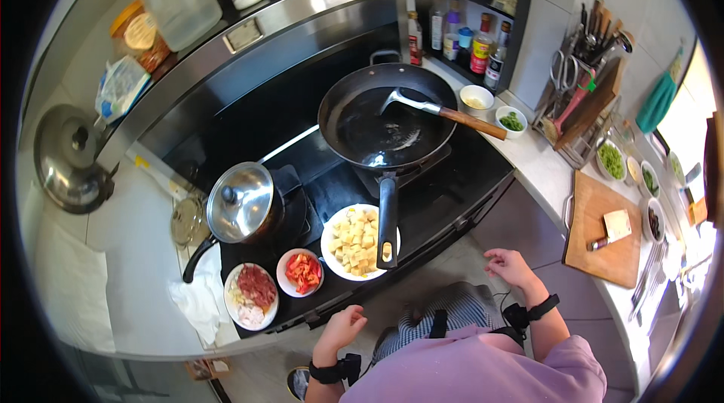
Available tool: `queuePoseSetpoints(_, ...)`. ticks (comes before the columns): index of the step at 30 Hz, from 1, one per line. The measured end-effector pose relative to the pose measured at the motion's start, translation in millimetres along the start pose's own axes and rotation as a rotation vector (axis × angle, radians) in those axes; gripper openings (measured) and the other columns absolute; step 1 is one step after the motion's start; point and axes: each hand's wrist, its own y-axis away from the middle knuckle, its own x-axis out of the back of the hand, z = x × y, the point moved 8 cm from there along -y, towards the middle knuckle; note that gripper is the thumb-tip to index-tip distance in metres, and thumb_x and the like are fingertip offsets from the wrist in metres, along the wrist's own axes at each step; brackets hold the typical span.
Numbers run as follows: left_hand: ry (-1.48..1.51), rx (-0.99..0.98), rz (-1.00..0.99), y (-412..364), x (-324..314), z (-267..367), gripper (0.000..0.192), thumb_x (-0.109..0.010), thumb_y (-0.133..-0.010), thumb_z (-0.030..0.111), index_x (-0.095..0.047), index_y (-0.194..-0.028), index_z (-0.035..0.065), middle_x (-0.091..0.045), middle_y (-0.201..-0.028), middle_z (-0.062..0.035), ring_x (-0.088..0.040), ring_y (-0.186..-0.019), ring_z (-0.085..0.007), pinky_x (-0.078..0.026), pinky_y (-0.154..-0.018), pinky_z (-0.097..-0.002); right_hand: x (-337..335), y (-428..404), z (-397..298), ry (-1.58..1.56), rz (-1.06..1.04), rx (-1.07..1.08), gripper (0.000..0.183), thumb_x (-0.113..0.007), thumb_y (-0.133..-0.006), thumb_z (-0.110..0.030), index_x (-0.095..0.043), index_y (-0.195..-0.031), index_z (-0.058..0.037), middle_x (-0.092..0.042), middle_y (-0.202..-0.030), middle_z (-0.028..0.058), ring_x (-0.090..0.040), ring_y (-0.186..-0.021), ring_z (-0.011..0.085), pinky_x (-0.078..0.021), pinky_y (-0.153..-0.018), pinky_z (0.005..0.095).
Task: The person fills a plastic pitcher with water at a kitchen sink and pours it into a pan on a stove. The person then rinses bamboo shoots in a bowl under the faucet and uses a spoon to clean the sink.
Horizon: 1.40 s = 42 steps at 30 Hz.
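Note:
Both hands hang in front of the cooktop and hold nothing. My left hand (345, 326), fingers loosely curled, is nearest the plate of pale yellow cubes (353, 241) and the bowl of chopped red vegetable (302, 273). My right hand (512, 267) is apart from everything, its fingers slightly bent, between the cooktop and the side counter. On the right burner sits a dark wok (362, 114) with a shiny wet bottom; its black handle (387, 216) reaches over the plate. A wok spatula with a wooden handle (472, 122) rests across the wok's rim. Raw minced meat (256, 285) lies in a left-hand bowl.
A lidded saucepan (240, 202) occupies the left burner. Small bowls of chopped greens (511, 121) and minced garlic-like bits (476, 100) stand right of the wok. On the right counter, a cleaver (616, 226) lies on a wooden cutting board (599, 193). Sauce bottles (482, 43) stand behind.

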Motion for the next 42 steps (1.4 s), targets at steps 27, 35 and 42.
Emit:
queuePoseSetpoints(27,-0.440,-0.238,-0.254,-12,-132,109,0.030,-0.059,-0.075,0.018,-0.052,-0.100,0.0025,-0.061,-0.077,-0.0126,-0.058,-0.074,-0.0288,-0.046,-0.065,-0.0366,98,205,152,-0.246,0.418,-0.194,0.025,-0.049,-0.076,0.002,-0.054,-0.100,0.0028,-0.060,-0.072,0.0082,-0.059,-0.061,0.0124,-0.0468,-0.057,0.0241)
queuePoseSetpoints(35,-0.538,-0.244,-0.417,10,-228,165,0.030,-0.060,-0.074,0.014,-0.052,-0.100,0.0001,-0.062,-0.080,-0.0138,-0.061,-0.074,-0.0243,-0.048,-0.066,-0.0315,141,301,196,-0.231,0.511,-0.233,0.033,-0.046,-0.071,0.011,-0.052,-0.102,0.0032,-0.058,-0.073,0.0077,-0.057,-0.060,0.0120,-0.0472,-0.056,0.0245)
queuePoseSetpoints(42,-0.665,-0.471,-0.568,9,-328,238,0.031,-0.060,-0.074,0.015,-0.052,-0.100,-0.0007,-0.062,-0.082,-0.0144,-0.060,-0.075,-0.0259,-0.047,-0.067,-0.0323,166,422,249,-0.386,0.831,-0.464,0.024,-0.049,-0.079,-0.005,-0.055,-0.101,-0.0012,-0.060,-0.066,0.0029,-0.053,-0.055,0.0066,-0.0413,-0.047,0.0193)
